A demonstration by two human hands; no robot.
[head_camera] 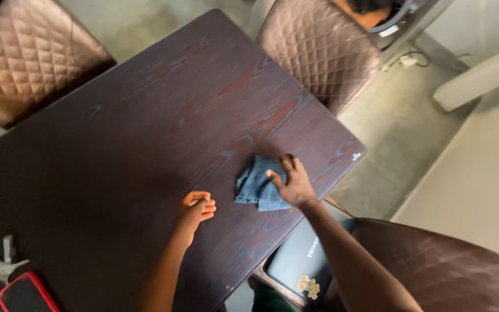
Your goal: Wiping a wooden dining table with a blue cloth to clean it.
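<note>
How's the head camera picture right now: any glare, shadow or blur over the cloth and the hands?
Head view: sharp, no motion blur on the right hand or blue cloth; daylight puts a soft sheen on the dark table; its lower-left is in shadow, near the left hand; the edges bend slightly.

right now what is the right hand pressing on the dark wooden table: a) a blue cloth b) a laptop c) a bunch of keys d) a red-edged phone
a: the right hand lies spread on the blue cloth near the table's edge, while the left hand rests curled on bare wood beside it.
</note>
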